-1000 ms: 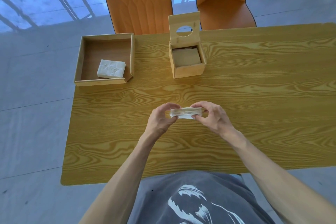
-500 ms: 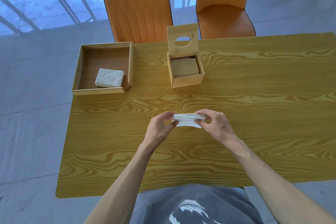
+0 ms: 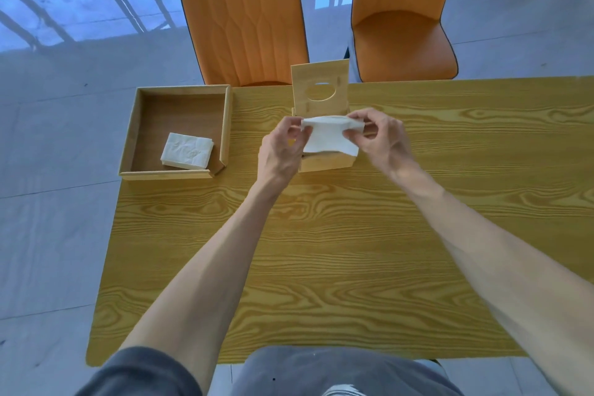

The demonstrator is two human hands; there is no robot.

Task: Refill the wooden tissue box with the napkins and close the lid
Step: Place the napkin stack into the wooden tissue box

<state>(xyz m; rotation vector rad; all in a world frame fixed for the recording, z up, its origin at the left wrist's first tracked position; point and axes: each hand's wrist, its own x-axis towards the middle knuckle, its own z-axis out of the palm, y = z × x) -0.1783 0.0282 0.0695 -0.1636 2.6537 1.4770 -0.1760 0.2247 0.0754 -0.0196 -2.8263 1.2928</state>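
The wooden tissue box (image 3: 324, 163) stands mid-table near the far edge, its lid (image 3: 320, 88) with an oval hole tipped upright behind it. A white stack of napkins (image 3: 328, 137) hangs directly over the box opening and hides the inside. My left hand (image 3: 279, 151) pinches the stack's left end and my right hand (image 3: 379, 138) pinches its right end. A second stack of napkins (image 3: 187, 155) lies in the wooden tray (image 3: 128, 141) to the left.
The wooden table (image 3: 337, 251) stretches toward me under my forearms. Two orange chairs (image 3: 244, 19) (image 3: 401, 16) stand behind the table's far edge. The tray's front right corner is gapped open.
Both hands have carried the napkin stack away from me, from the middle of the table to just above the open tissue box. The stack now sags downward between the hands.
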